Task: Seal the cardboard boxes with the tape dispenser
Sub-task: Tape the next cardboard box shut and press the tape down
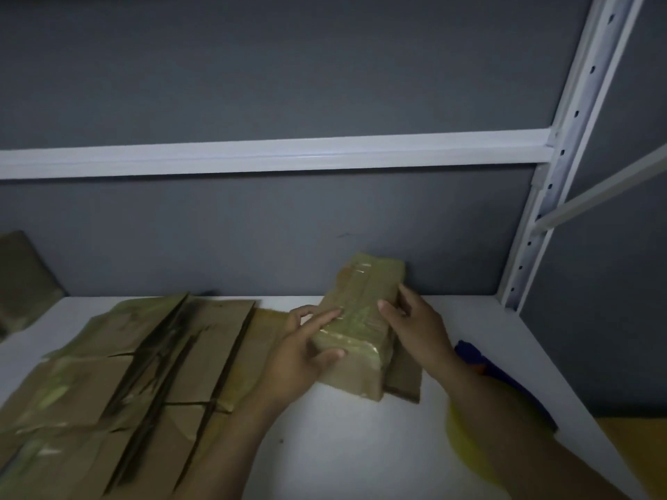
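Both hands on the taped box

The small cardboard box [361,304] sits toward the back edge of the white counter [343,445], right of the middle, with glossy tape running along its top. The right hand [415,326] grips its right side, fingers curled over the edge and thumb on top. The left hand [306,350] lies loosely open on the box: forefinger laid straight across the taped top, thumb against the near edge. A flat piece of cardboard [404,378] shows just beside the box's near right corner. Flattened boxes [144,362] cover the counter's left half. Near the right edge lies a blurred blue object [469,355], too smeared to identify
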Motion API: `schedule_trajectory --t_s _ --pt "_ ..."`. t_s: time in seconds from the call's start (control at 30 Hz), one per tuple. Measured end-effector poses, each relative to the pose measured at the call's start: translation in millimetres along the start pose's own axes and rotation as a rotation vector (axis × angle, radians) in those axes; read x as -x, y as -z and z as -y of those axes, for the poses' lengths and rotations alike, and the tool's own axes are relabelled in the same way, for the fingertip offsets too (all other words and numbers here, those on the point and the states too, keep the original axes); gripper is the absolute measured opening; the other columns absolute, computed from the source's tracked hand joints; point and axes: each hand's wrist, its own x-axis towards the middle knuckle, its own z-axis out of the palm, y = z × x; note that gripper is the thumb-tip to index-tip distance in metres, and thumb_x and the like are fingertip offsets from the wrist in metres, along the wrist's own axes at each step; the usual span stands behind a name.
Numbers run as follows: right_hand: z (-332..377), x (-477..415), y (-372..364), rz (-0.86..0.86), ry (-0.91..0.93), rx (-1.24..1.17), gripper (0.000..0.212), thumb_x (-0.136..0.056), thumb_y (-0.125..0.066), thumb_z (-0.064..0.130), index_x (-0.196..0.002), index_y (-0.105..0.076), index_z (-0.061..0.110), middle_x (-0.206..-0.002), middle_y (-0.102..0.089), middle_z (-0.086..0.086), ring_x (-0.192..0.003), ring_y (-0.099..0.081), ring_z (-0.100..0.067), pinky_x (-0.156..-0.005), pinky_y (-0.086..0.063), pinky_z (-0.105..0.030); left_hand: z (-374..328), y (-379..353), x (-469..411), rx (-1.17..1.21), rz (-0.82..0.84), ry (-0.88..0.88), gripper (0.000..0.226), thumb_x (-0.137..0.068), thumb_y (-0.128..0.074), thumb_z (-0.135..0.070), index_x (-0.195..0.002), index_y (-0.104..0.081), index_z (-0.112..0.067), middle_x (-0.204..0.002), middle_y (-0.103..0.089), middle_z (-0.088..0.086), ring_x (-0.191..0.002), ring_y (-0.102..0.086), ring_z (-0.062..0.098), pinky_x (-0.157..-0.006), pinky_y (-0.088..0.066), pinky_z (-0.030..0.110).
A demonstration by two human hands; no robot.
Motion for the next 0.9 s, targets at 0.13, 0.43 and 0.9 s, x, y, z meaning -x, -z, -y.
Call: schedule_trajectory --t_s 0.13,0.43,0.9 --pt "1.3 -4.6 13.7 0.122 -0.047 0.029 0.059 -0.094 -0.046 0.052 -0.148 -0.030 0.034 -0.129 -0.052 0.013 -0.120 -0.052 -0.012 -0.091 -0.042 -0.025 -13.4 -22.9 -3.0 -0.201 -0.106 -0.067 0.055 -0.080 -0.075 -0.042 -0.131 -0.055 -0.043 -0.138 -0.041 -0.014 -0.103 -0.044 -0.012 -0.093 -0.041 0.018" --pt "-64.6 56.5 94.9 0.096 -0.245 0.578 0.047 -0.088 -0.058 0.050 -0.131 -0.049 0.033 -0.131 -0.054 0.007 -0.113 -0.053 -0.016 -0.097 -0.043 -0.033 -18.0 -48.2 -10.1 -0.348 -0.171 -0.049 0.059 -0.083 -0.050 -0.062 -0.135 -0.053 -0.034 -0.138 -0.047 0.005 -0.115 -0.054 0.028 -0.086 -0.052 0.036" --pt "-48.0 87.4 103.4 -0.186 -0.108 0.303 0.035 -0.081 -0.072 0.040 -0.110 -0.053 0.035 -0.088 -0.058 0.017 -0.078 -0.054 0.002 -0.064 -0.039 -0.007 -79.4 -55.6 6.3 -0.185 -0.098 -0.367 0.051 -0.091 -0.055 -0.051 -0.129 -0.060 -0.018 -0.125 -0.060 0.001 -0.112 -0.050 0.004 -0.096 -0.033 0.006"
